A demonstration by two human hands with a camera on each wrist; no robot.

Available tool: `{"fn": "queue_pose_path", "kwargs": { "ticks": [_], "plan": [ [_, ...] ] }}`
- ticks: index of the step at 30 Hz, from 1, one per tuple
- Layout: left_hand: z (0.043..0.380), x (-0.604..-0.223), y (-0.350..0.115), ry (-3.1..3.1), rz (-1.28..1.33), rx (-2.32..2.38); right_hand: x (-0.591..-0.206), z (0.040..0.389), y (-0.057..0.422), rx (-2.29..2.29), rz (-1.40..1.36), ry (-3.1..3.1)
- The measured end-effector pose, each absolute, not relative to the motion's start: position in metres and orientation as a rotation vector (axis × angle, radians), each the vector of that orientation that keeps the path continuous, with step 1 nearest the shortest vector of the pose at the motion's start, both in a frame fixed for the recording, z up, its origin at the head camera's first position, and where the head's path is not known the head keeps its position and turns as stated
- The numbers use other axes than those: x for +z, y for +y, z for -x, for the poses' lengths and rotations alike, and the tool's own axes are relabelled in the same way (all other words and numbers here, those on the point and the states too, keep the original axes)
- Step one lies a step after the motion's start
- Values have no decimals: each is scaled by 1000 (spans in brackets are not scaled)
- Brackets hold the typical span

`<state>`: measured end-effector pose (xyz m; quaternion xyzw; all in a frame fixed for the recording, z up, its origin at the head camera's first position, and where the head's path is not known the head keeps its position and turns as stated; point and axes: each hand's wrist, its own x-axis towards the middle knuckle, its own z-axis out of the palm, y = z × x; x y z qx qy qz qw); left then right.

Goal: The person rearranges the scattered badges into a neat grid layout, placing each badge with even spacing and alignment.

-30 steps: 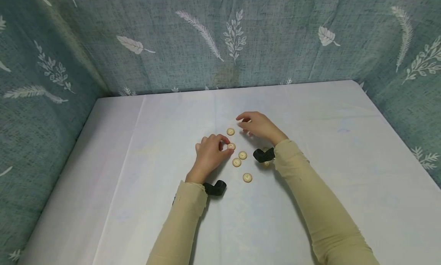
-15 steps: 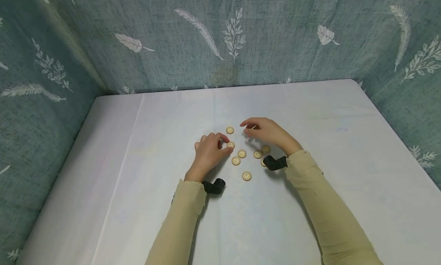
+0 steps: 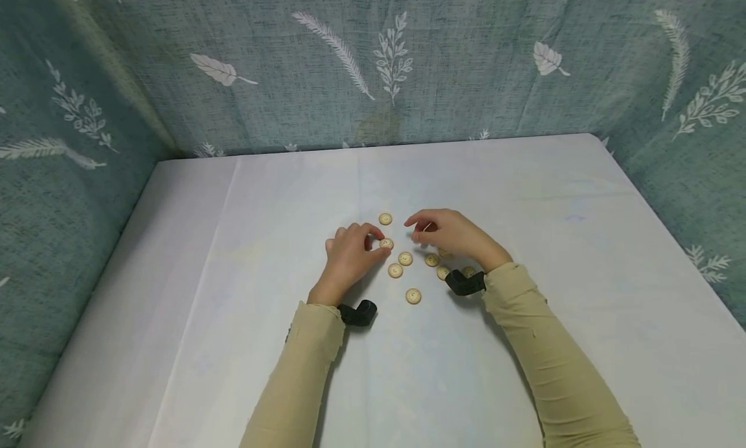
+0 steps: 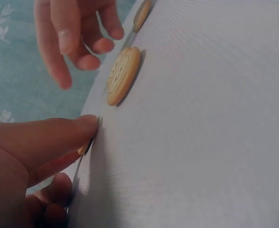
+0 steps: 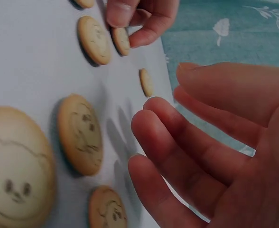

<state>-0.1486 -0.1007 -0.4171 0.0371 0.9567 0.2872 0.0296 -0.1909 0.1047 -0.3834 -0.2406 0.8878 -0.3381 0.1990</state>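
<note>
My left hand (image 3: 350,257) pinches the edge of a round tan button-like disc (image 3: 386,243) between thumb and index finger, with the disc lying at the table surface. My right hand (image 3: 451,231) hovers above the table to the right, fingers loosely bent and holding nothing. Beneath and in front of it lie more discs, among them one disc (image 5: 80,135) with a drawn bear face. Just beyond the left fingertips is a single disc (image 3: 385,219). In the left wrist view another disc (image 4: 124,76) lies flat, below the right fingers. The right hand and wrist partly cover some discs.
Nearer the person lies one disc (image 3: 413,296); two others, a disc (image 3: 405,258) and a disc (image 3: 395,270), sit between the hands. A white cloth covers the table (image 3: 233,344). Green leaf-patterned fabric (image 3: 466,66) hangs behind and at both sides.
My right hand has drawn back to the right and toward the person, uncovering a disc near its wrist. My left hand stays on its disc. The head view shifts slightly.
</note>
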Motion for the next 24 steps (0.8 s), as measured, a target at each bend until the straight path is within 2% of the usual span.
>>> {"fn": "queue_pose_path", "kwargs": {
  "ticks": [24],
  "plan": [
    [151, -418, -103, 2953, -118, 872, -389, 186, 90, -711, 783, 2448]
  ]
}}
